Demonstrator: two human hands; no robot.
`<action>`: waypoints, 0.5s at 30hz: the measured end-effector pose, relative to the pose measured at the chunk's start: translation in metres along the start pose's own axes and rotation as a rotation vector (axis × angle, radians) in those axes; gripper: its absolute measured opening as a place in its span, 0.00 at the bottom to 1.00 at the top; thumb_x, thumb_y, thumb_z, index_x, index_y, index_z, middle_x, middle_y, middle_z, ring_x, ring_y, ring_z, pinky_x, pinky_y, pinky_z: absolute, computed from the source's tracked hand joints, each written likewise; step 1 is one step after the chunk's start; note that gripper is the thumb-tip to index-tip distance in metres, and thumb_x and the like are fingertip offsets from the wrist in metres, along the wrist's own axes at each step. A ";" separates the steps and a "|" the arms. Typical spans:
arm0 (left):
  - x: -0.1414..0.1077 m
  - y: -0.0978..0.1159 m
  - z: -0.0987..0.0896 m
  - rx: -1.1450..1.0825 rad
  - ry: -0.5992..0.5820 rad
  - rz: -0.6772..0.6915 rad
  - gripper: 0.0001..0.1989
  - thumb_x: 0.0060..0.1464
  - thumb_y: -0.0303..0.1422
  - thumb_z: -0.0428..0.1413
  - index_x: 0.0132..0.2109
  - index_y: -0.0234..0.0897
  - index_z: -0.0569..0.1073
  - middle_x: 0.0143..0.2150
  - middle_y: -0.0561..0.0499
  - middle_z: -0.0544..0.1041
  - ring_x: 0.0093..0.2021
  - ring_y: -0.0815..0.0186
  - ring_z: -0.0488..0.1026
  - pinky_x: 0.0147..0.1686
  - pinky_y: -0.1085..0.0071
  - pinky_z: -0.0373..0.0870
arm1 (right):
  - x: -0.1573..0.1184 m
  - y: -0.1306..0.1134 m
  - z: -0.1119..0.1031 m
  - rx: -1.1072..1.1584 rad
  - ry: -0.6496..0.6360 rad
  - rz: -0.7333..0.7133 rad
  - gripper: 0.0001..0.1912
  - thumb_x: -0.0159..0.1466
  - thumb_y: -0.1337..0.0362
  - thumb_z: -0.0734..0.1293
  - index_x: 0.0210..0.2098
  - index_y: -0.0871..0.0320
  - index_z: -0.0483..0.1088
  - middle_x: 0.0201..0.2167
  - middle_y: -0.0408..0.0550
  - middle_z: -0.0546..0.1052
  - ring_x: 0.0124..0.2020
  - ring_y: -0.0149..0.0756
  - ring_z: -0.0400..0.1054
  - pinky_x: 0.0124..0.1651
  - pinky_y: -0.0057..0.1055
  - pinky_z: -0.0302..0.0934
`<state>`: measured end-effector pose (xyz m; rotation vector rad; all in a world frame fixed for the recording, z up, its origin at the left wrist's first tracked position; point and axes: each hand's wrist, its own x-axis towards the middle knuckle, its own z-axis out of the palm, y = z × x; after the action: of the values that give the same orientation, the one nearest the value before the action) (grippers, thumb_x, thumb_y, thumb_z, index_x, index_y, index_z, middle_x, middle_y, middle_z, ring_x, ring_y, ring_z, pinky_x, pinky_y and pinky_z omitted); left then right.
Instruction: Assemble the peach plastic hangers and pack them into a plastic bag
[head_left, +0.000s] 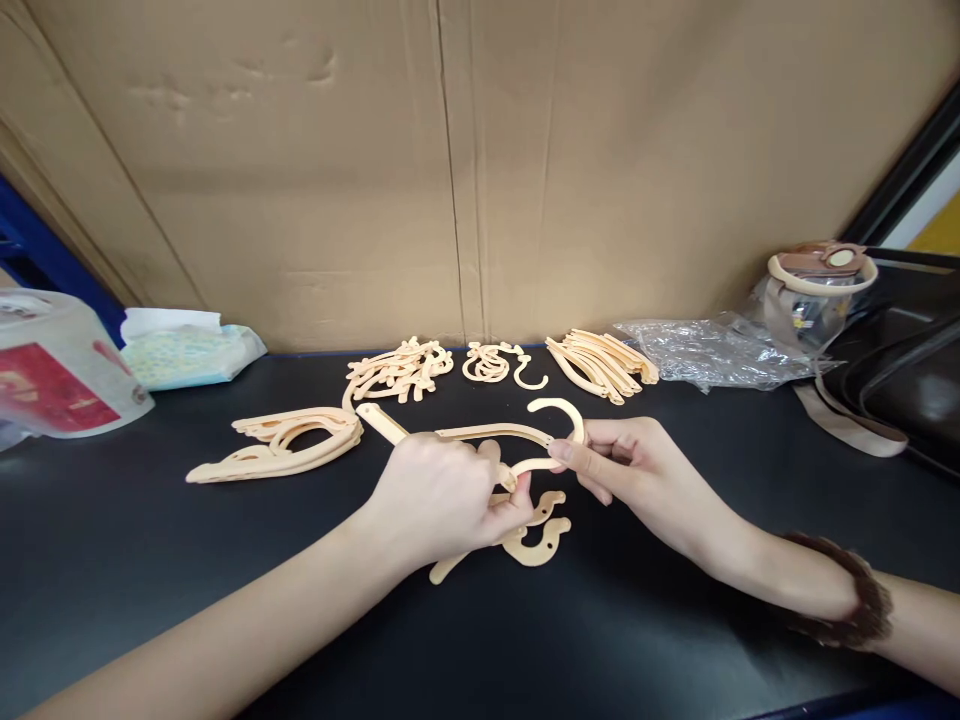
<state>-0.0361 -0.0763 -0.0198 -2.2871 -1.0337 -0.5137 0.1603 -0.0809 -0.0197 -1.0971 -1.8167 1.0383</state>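
My left hand (442, 490) is closed around cream plastic hanger arms (491, 431), whose long curved pieces stick out behind and to the left of the fist. A cream hook (574, 415) is pinched between the thumb and fingers of my right hand (630, 460). The hook's lower end meets the pieces at my left fingertips; the exact joint is partly hidden. Below my left hand, flat curved pieces (536, 548) lie on the black table (450, 660), partly covered by that hand. Folded hangers (281, 450) rest in a stack to the left.
Along the back lie piles of short curved parts (401, 370), hooks (487, 362) and long arms (600, 365). Clear plastic wrap (720, 350), a clear bottle (814, 300) and a black bag (915, 360) are at right. A tissue pack (191, 350) and plastic tub (71, 365) stand left.
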 end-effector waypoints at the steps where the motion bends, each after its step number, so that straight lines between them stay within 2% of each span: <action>1: 0.001 0.000 -0.002 -0.005 -0.020 -0.015 0.20 0.54 0.40 0.48 0.20 0.35 0.70 0.12 0.49 0.72 0.12 0.60 0.70 0.16 0.72 0.46 | 0.000 0.000 -0.001 -0.022 -0.005 -0.026 0.25 0.64 0.47 0.63 0.18 0.57 0.62 0.15 0.37 0.60 0.20 0.27 0.51 0.25 0.29 0.48; 4: 0.001 -0.004 -0.012 -0.021 -0.111 -0.126 0.17 0.58 0.40 0.48 0.29 0.34 0.72 0.14 0.51 0.72 0.14 0.61 0.71 0.17 0.73 0.45 | 0.002 0.003 -0.007 -0.148 0.007 -0.135 0.23 0.67 0.49 0.61 0.21 0.56 0.65 0.20 0.41 0.68 0.23 0.29 0.59 0.30 0.29 0.54; 6: 0.001 -0.010 -0.017 0.000 -0.176 -0.236 0.18 0.61 0.42 0.45 0.34 0.34 0.71 0.14 0.53 0.71 0.14 0.61 0.71 0.17 0.74 0.44 | 0.005 0.006 -0.013 -0.296 0.044 -0.227 0.17 0.67 0.52 0.61 0.29 0.55 0.72 0.25 0.43 0.72 0.28 0.33 0.65 0.34 0.30 0.58; 9: 0.002 -0.023 -0.023 0.047 -0.266 -0.375 0.17 0.65 0.42 0.42 0.39 0.37 0.70 0.17 0.53 0.73 0.17 0.59 0.73 0.17 0.73 0.45 | 0.012 0.016 -0.021 -0.568 0.090 -0.357 0.11 0.67 0.57 0.64 0.42 0.55 0.74 0.32 0.47 0.75 0.37 0.38 0.68 0.41 0.34 0.61; 12: 0.004 -0.033 -0.023 0.044 -0.318 -0.458 0.15 0.66 0.42 0.43 0.42 0.38 0.70 0.22 0.52 0.77 0.21 0.57 0.75 0.19 0.72 0.49 | 0.020 0.027 -0.025 -0.748 0.055 -0.375 0.13 0.66 0.60 0.64 0.47 0.56 0.73 0.42 0.51 0.75 0.45 0.43 0.68 0.47 0.39 0.62; 15: 0.004 -0.036 -0.021 0.025 -0.312 -0.476 0.13 0.66 0.39 0.45 0.49 0.39 0.69 0.31 0.49 0.80 0.27 0.54 0.77 0.21 0.71 0.53 | 0.026 0.034 -0.023 -0.816 -0.034 -0.339 0.14 0.66 0.58 0.63 0.48 0.55 0.74 0.44 0.51 0.74 0.45 0.44 0.68 0.47 0.41 0.62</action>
<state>-0.0638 -0.0683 0.0108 -2.1370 -1.7472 -0.3249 0.1822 -0.0415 -0.0367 -1.1419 -2.4236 0.0860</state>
